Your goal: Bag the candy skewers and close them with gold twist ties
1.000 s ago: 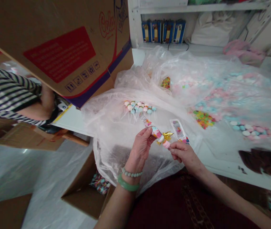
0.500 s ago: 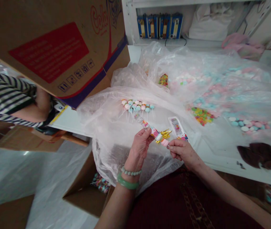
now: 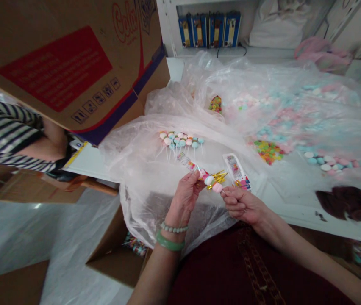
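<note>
Overhead view of a work area. At upper left, a large brown cardboard carton (image 3: pixel 56 67) with a red printed panel tilts into the frame, a co-worker's striped sleeve (image 3: pixel 2 135) reaching behind it. Below, at lower centre, sits an open cardboard carton (image 3: pixel 117 264) containing colourful wrapped sweets (image 3: pixel 135 245). A crumpled clear plastic sheet (image 3: pixel 145 207) covers much of the white surface (image 3: pixel 87 163), and blue boxes (image 3: pixel 209 29) stand on a white shelf (image 3: pixel 263 51) at top. Loose pastel candies (image 3: pixel 325 163) and multicoloured gummies (image 3: pixel 268 151) remain spread at right, while a bunch of apparently finished pastel-topped sticks (image 3: pixel 180 142) lies at centre. Above the sheet at lower centre, the left hand (image 3: pixel 185 201) holds a clear-wrapped stick (image 3: pixel 199 170), bearing pink and white pieces and gold foil tinsel, in a closed grip. The right hand (image 3: pixel 244 206) forms a closed grip beside the stick's pink end; whether it holds the stick cannot be told. A clear printed packet (image 3: pixel 235 168) lies just beyond.
</note>
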